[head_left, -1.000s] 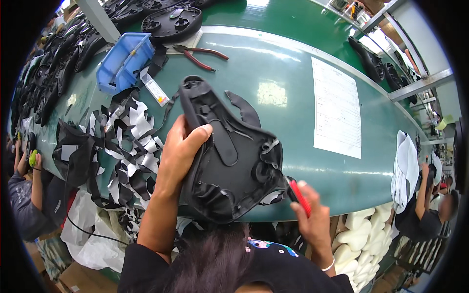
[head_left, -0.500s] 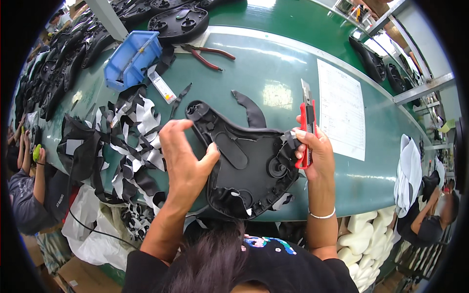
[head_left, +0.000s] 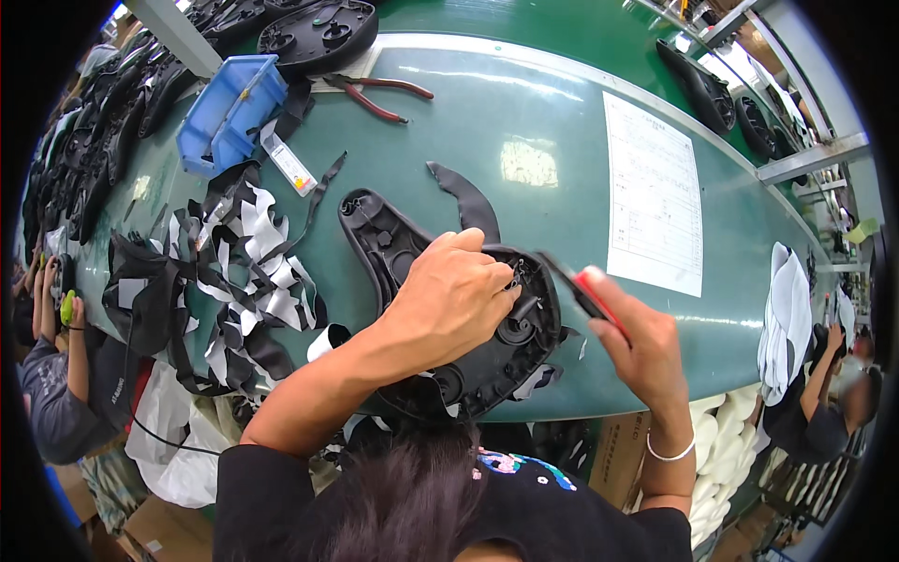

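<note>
A black, saddle-shaped moulded part (head_left: 510,361) lies hollow side up on the green table, near its front edge. My left hand (head_left: 440,304) reaches over its middle. Its fingers are closed in a pinch at the part's right-hand rim, and what they grip is hidden. To the right, my right hand (head_left: 646,351) holds a red utility knife (head_left: 599,304), slightly blurred. The knife's blade points up and left, close to the part's rim; whether it touches cannot be told. Just behind the part lies a curved black strip (head_left: 465,197).
At left stand a blue bin (head_left: 229,112) and a heap of black and white scraps (head_left: 253,281). Red-handled pliers (head_left: 379,96) lie at the back, a printed sheet (head_left: 654,197) at right. More black parts (head_left: 318,37) line the back left. Other people work at both sides.
My left hand has moved right from the part's left side to its right rim and closed. My right hand has shifted right and lower, and its knife has tipped from upright toward the part.
</note>
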`<state>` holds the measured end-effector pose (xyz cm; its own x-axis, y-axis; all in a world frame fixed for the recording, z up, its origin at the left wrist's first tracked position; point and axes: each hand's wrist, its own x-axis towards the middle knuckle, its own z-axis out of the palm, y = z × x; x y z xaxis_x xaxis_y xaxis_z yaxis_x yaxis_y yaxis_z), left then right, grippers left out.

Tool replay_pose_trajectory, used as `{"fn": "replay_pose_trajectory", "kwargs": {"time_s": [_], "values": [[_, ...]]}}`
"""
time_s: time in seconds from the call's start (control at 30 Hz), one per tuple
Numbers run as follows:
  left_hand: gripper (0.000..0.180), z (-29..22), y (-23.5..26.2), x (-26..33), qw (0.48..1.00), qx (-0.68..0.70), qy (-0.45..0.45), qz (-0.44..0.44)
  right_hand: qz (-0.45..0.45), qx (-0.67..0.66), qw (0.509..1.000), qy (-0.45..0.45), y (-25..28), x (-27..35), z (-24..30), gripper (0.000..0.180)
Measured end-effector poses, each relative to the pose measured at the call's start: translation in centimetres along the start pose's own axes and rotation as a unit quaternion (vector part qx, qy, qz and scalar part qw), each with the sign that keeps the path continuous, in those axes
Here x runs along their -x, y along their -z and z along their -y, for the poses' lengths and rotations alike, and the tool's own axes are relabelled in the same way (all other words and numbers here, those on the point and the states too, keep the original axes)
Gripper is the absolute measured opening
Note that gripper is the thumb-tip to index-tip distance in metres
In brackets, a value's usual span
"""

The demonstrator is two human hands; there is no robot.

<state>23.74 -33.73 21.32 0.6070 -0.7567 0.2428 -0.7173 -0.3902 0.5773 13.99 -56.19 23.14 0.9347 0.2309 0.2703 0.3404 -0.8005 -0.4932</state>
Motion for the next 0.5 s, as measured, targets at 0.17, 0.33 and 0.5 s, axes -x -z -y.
{"fn": "replay_pose_trajectory", "kwargs": {"time_s": [0.17,0.33,0.5], "values": [[0.026,0.2,0.3,0.1,0.996,0.082,-0.019,-0.035,0.098,0.128,0.987,-0.001,0.8,-0.2,1.9,0.06],[0.02,-0.4,2.2,0.5,0.8,0.503,0.298,-0.132,0.07,0.129,0.983,-0.112,-0.8,5.7,5.3,0.062],[0.026,3.7,1.8,1.0,0.436,0.881,-0.026,-0.179,0.011,0.071,0.974,-0.217,-2.0,7.7,8.0,0.055]]}}
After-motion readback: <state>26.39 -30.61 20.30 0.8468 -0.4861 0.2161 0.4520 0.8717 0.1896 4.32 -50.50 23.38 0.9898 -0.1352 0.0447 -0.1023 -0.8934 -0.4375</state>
